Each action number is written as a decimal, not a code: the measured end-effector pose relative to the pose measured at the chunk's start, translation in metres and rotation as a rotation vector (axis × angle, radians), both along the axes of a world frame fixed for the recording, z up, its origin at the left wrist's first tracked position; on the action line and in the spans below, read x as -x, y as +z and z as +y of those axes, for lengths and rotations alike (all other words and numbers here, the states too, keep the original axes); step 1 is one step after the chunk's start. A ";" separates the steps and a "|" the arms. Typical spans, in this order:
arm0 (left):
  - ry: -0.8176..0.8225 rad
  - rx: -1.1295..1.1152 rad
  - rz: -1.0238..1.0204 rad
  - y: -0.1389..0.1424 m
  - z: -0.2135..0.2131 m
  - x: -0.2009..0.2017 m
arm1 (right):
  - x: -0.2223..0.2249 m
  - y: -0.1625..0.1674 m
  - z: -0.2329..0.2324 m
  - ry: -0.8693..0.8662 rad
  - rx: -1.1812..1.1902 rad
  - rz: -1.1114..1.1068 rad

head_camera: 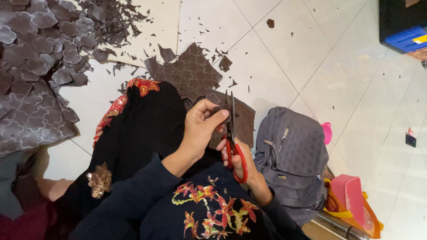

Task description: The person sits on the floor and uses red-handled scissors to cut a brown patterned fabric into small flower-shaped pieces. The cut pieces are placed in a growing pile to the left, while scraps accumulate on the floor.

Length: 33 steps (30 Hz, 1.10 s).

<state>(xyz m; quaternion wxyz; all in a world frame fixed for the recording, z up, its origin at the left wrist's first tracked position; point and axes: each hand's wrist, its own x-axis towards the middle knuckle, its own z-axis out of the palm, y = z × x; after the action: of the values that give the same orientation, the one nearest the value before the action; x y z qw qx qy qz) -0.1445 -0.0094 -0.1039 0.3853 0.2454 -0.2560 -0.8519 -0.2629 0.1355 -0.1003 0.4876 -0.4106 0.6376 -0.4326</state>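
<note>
Brown sheet (242, 120): stamped with a clover pattern, held over the person's lap above the white tiled floor (311, 53). Left hand (201, 130): fingers curled together, thumb and fingertips pinching the sheet's near edge. Right hand (242, 162): fingers closed through the red handles of the scissors (231, 133); blades point away, lying against the sheet, seemingly almost shut, though the dark metal is hard to read. Second patterned sheet (189, 71): flat on the floor just beyond the knees. Pile of cut clover shapes (35, 66): to the left, with small offcuts (115, 20) scattered beside it. Grey backpack (291, 155): on the floor just right of the right hand. Pink bag (351, 195): beside the backpack.
</note>
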 end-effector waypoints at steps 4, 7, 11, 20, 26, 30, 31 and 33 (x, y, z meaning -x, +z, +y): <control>0.014 -0.071 0.004 0.001 0.006 -0.002 | -0.003 0.003 -0.002 0.013 0.005 0.007; 0.026 -0.085 0.026 0.004 0.007 -0.001 | -0.004 0.005 -0.003 0.016 0.018 -0.016; 0.018 -0.093 0.051 0.005 0.008 0.000 | -0.003 0.006 -0.003 0.023 0.011 -0.057; 0.009 -0.129 0.104 0.007 0.012 -0.002 | -0.004 0.002 -0.002 0.007 0.036 -0.074; 0.045 -0.053 0.069 0.004 0.011 0.001 | -0.001 -0.001 0.002 0.003 0.030 -0.173; 0.038 -0.006 0.071 0.001 0.007 -0.001 | 0.011 -0.006 0.008 0.010 -0.001 -0.184; 0.035 0.003 0.060 0.000 0.006 0.000 | 0.013 -0.006 0.008 0.003 -0.016 -0.195; 0.028 0.020 0.038 -0.001 0.004 0.000 | 0.018 -0.002 0.007 0.010 -0.042 -0.174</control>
<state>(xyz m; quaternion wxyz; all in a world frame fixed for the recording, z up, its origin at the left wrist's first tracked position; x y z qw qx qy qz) -0.1447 -0.0053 -0.1049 0.4044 0.2291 -0.2536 -0.8483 -0.2813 0.1421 -0.1027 0.5517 -0.3642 0.6000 -0.4505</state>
